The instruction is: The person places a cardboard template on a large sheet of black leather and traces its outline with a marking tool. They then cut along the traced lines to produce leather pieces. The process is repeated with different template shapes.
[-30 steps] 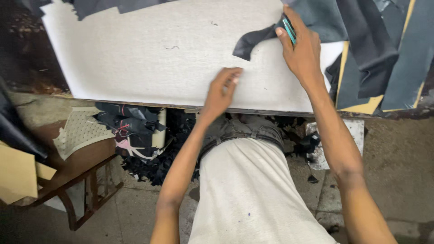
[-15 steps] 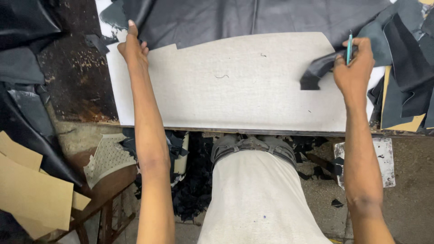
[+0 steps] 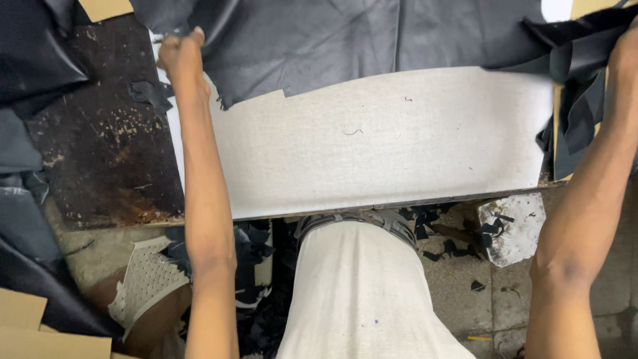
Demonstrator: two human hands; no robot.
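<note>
1. While the person leans over the table (image 3: 106, 159), the left hand (image 3: 181, 56) lies at the far left edge of the pale cutting board (image 3: 385, 153), its grip closed on the edge of the large dark leather sheet (image 3: 372, 40).
2. The leather sheet spreads across the far edge of the board and overlaps it; its near border runs ragged, with a small notch close to the left hand.
3. The right hand (image 3: 626, 50) sits at the far right corner of the board, cut off by the frame edge; whether its grip is wide, narrow or holding something cannot be told. Dark leather strips (image 3: 575, 100) hang just beside it, over the board's right edge.
4. Handling, as a judgement: the sheet looks soft, limp and fairly light, likely to fold or drag instead of sliding stiffly. Its smooth face may slip, so a pinch at the border or a corner suits it best.
5. Black offcuts (image 3: 252, 252) litter the floor (image 3: 598, 292) below the near edge of the table.
</note>
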